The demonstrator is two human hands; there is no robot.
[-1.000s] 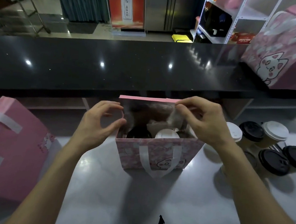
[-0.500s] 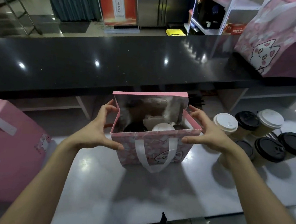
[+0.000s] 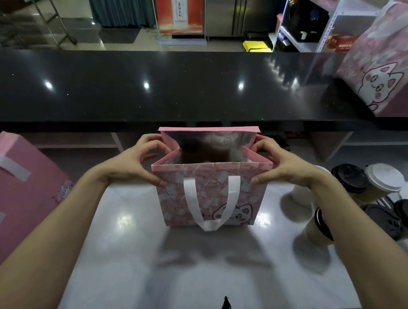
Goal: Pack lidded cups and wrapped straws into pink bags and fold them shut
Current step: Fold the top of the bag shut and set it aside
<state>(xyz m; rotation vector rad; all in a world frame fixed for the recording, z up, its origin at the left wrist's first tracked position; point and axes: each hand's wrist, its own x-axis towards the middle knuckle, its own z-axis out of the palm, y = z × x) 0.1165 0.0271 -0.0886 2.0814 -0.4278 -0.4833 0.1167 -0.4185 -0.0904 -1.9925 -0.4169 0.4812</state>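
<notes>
A small pink bag [image 3: 209, 194] with a cat print and a white handle stands upright on the white worktop, its top open and its silver lining showing. Its contents are hidden by the near wall. My left hand [image 3: 137, 159] pinches the bag's left side fold near the rim, thumb on the front corner. At the right side my right hand [image 3: 275, 162] pinches the matching fold. Several lidded cups [image 3: 382, 181] with black or white lids stand to the right of the bag. I see no straws.
A large pink bag [image 3: 6, 200] lies at the left edge of the worktop [image 3: 138, 260]. Another big cat-print bag [image 3: 396, 65] stands on the raised black counter [image 3: 130, 85] at the far right. One cup [image 3: 318, 227] stands just by my right forearm.
Both hands moved from the bag's top edge and outer sides onto its side folds, pressing them inward. The cups inside are no longer visible.
</notes>
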